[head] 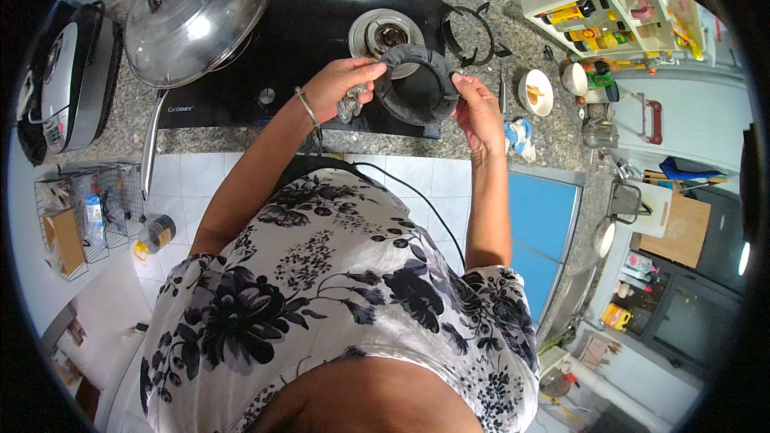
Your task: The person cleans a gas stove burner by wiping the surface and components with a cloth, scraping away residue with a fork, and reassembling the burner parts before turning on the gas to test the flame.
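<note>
My left hand (pixel 348 89) pinches the left rim of a dark ring-shaped burner part (pixel 400 103), and a crumpled silvery scrubber (pixel 351 102) is tucked in its lower fingers. With thumb and fingers, my right hand (pixel 478 105) grips the ring's right edge. The ring is tilted above the front of a black glass gas hob (pixel 301 30). Just behind it, the round burner (pixel 386 33) is uncovered. A black pan support (pixel 469 36) lies on the right edge of the hob and the granite counter. A blue and white cloth (pixel 519 137) rests near my right hand.
A pan with a domed metal lid (pixel 195 18) covers the hob's left side, its handle (pixel 153 144) jutting over the counter edge. Left of it stands a rice cooker (pixel 75 78). A white bowl (pixel 536 92) and several bottles are at the right. A cable (pixel 430 201) hangs below.
</note>
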A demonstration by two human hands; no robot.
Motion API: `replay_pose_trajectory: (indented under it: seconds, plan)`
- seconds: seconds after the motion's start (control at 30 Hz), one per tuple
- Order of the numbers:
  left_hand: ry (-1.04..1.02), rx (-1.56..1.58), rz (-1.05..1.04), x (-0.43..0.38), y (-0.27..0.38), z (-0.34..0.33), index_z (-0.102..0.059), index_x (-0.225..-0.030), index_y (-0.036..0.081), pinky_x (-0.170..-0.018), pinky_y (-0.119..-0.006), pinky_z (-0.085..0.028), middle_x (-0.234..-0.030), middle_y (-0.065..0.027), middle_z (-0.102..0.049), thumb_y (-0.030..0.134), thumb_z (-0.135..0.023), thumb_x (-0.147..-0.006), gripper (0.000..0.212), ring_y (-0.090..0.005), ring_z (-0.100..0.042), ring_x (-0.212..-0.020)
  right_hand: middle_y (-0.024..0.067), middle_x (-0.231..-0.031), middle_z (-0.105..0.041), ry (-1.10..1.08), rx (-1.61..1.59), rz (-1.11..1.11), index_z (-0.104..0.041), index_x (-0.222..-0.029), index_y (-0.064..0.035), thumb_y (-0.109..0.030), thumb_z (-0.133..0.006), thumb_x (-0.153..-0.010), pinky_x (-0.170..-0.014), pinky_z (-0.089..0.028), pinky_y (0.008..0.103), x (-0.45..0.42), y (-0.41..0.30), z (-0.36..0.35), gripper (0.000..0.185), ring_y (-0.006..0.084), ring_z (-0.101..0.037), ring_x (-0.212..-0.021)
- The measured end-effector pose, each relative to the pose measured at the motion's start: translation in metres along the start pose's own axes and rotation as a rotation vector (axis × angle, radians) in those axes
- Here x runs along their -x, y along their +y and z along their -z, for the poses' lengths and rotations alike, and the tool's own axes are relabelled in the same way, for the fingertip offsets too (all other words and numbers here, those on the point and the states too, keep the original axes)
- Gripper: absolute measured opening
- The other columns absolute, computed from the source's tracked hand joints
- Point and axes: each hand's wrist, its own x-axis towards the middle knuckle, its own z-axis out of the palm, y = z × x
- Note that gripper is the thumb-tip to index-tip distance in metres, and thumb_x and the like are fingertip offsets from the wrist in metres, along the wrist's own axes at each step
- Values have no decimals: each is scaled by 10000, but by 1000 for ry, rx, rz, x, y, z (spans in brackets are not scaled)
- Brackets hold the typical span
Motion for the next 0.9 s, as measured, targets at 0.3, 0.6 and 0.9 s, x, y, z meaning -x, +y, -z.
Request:
replay_pose_trajectory:
  seconds: [0.3,0.6,0.9]
  plan:
    - [-140,486,185,-13,-9,14,-517,-730,96,-343,-180,-312,-584,30,-491,268,-477,-867,224,-39,-458,-478,42,-607,-562,-56,-28,-165,-544,-741,-17,-192,-581,-794,-432,-510,207,-15,-2,2,186,79,-538,-477]
    - [-168,568,198,-18,-16,19,-543,-779,110,-336,-178,-329,-607,18,-514,255,-467,-872,189,-48,-467,-476,78,-688,-610,-78,-82,-196,-563,-844,7,-194,-580,-791,-419,-515,202,-23,2,4,209,101,-578,-504]
    - [15,270,175,-8,-18,9,-520,-790,107,-375,-197,-322,-618,35,-484,271,-550,-824,170,-49,-443,-483,21,-675,-583,-94,-12,-230,-549,-836,-42,-214,-583,-790,-412,-505,209,-20,15,11,181,72,-552,-507]
